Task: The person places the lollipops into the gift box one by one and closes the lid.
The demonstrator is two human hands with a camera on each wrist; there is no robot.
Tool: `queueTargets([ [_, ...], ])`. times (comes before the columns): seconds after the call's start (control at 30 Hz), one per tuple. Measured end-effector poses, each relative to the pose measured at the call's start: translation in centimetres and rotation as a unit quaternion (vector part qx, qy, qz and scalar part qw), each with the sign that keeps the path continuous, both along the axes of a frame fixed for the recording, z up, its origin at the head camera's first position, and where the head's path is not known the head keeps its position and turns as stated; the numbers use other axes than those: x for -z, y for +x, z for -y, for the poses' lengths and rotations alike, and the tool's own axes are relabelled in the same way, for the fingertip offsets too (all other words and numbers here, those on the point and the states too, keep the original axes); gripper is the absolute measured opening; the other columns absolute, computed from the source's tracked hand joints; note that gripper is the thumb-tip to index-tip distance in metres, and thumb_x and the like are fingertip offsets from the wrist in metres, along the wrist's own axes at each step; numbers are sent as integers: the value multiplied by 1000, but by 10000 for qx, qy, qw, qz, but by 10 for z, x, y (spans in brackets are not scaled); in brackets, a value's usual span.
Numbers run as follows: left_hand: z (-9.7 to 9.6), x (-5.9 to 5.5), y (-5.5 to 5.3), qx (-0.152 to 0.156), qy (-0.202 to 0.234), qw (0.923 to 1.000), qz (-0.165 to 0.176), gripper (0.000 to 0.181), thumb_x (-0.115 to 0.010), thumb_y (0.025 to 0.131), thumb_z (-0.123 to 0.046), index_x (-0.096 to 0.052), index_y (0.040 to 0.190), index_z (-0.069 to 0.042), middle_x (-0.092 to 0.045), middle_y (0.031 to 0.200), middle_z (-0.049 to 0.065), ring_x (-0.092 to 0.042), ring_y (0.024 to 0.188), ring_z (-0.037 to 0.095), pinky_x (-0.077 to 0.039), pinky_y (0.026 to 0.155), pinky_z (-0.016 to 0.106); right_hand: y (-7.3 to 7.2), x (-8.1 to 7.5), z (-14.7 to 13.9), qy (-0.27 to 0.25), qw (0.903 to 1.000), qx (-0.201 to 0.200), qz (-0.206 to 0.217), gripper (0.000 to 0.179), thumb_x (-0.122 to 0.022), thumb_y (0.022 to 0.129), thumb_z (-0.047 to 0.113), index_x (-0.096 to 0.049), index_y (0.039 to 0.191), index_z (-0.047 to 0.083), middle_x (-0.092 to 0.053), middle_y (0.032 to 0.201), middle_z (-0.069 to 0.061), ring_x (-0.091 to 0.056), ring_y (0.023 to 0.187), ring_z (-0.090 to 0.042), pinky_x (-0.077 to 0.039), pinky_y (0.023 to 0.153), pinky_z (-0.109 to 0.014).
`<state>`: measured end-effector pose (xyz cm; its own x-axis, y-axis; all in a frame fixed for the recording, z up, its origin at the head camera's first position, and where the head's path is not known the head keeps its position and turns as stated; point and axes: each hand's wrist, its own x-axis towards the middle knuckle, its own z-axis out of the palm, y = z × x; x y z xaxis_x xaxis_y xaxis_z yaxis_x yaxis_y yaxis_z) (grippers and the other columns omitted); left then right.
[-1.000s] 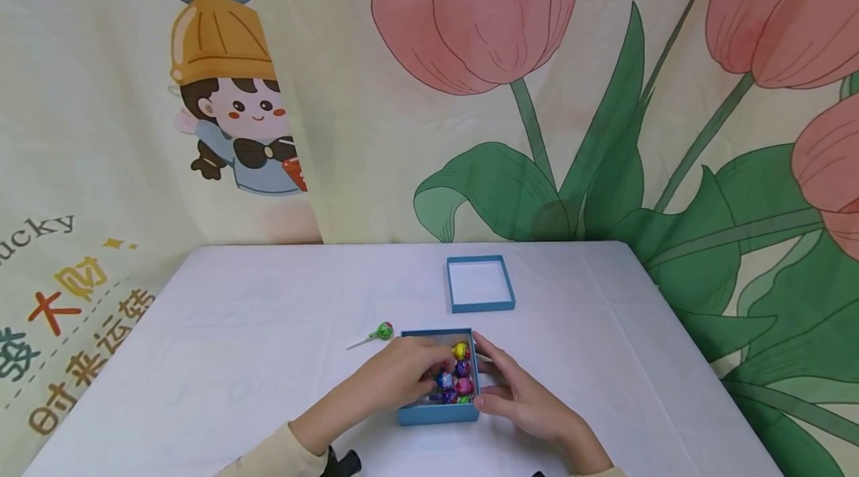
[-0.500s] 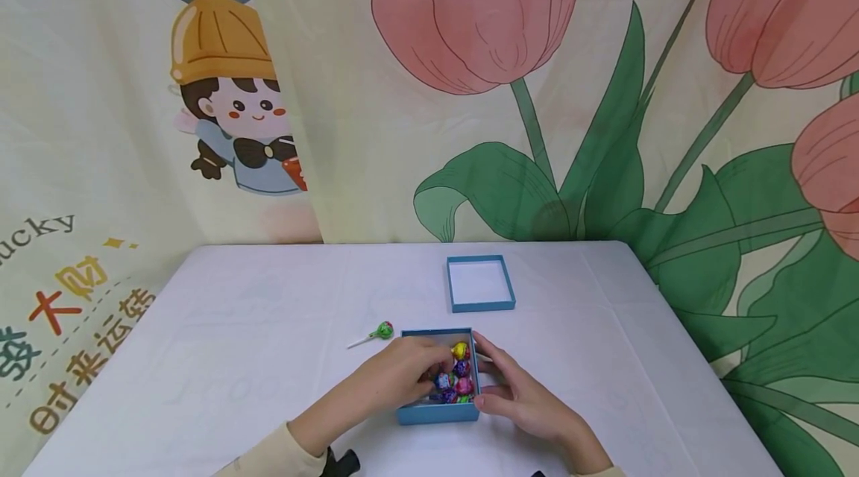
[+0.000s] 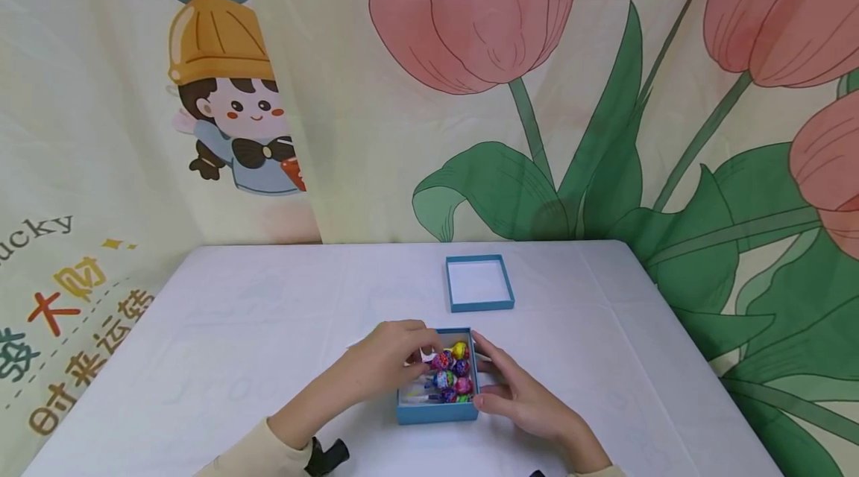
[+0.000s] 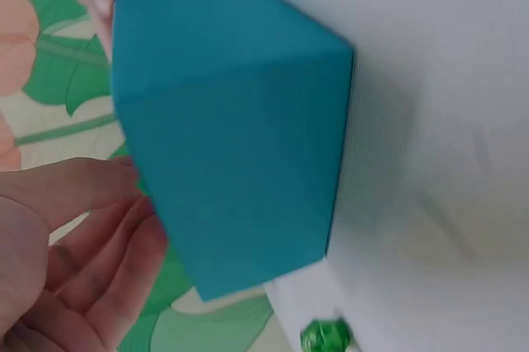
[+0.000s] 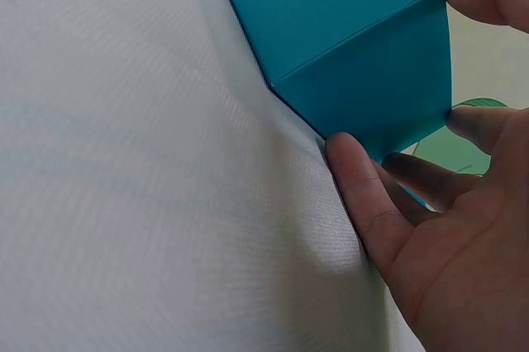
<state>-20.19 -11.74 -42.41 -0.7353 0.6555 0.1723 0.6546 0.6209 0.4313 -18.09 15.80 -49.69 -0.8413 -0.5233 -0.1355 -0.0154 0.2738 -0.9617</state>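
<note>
A blue box [image 3: 438, 414] without its lid stands near the middle of the table and holds several lollipops [image 3: 444, 380] in shiny coloured wrappers, heads toward the right. My left hand [image 3: 382, 359] is over the box's left side, fingers loosely bent at the rim, nothing seen in them. In the left wrist view, the thumb and fingers [image 4: 111, 273] reach past the box's top edge. My right hand [image 3: 520, 395] grips the right side, thumb at the near corner. A green lollipop [image 4: 325, 335] lies on the table beyond the box; my left hand hides its head in the head view.
The blue-edged lid [image 3: 481, 307] lies behind the box with its white inside facing up. A white cloth covers the table [image 3: 268, 313]. Behind it hangs a curtain [image 3: 349, 164] printed with tulips and a cartoon figure. A black device [image 3: 327, 457] sits at my left wrist.
My left hand has drawn back left and up from among the lollipops, uncovering a reddish-purple one and some white sticks. It now covers the loose green lollipop. My right hand stays put.
</note>
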Motion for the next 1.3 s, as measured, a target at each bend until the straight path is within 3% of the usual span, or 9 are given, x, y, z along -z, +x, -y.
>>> queueTargets([
  [0.23, 29, -11, -14, -616, 312, 9962, -538, 23, -81, 93, -5, -75, 112, -16, -73, 101, -6, -66, 86, 7, -59, 77, 24, 0, 0, 2, 67, 9999, 106, -19, 91, -76, 98, 35, -20, 170, 37, -23, 175, -12, -40, 153, -40, -48, 115, -47],
  [0.4, 51, -8, -29, -923, 401, 9938, -465, 26, -82, 91, -5, -74, 114, -15, -74, 103, -5, -70, 90, 15, -63, 79, 33, 0, 2, 0, 117, 9999, 81, -74, 90, -75, 99, 36, -20, 170, 38, -24, 175, -12, -40, 153, -39, -49, 114, -43],
  [0.57, 66, 4, -41, -1127, 321, 9930, -166, 27, -83, 90, -4, -74, 113, -14, -74, 103, -3, -71, 91, 18, -62, 80, 35, 0, 3, 0, 151, 9998, 99, -97, 89, -75, 99, 38, -20, 170, 38, -25, 175, -12, -40, 153, -38, -48, 115, -43],
  [0.8, 79, 22, -51, -1185, 148, 9927, 165, 26, -79, 91, 0, -74, 115, -9, -74, 101, 3, -69, 90, 21, -59, 78, 31, 0, 1, 2, 210, 9996, 142, -119, 90, -75, 98, 41, -21, 170, 37, -25, 175, -12, -41, 152, -38, -49, 114, -44],
  [0.97, 82, 32, -58, -1186, 18, 9925, 292, 27, -78, 91, -1, -74, 117, -9, -74, 100, 1, -69, 87, 18, -59, 78, 32, 0, -1, 2, 214, 9996, 131, -127, 90, -75, 98, 41, -21, 170, 36, -25, 175, -12, -41, 152, -38, -49, 114, -44],
  [1.3, 79, 41, -64, -1158, -102, 9916, 561, 34, -78, 88, 2, -75, 120, -11, -75, 101, 1, -66, 83, 12, -58, 78, 33, 0, 0, 1, 230, 9996, 95, -135, 89, -74, 99, 41, -20, 170, 35, -25, 175, -12, -41, 153, -38, -49, 114, -41],
])
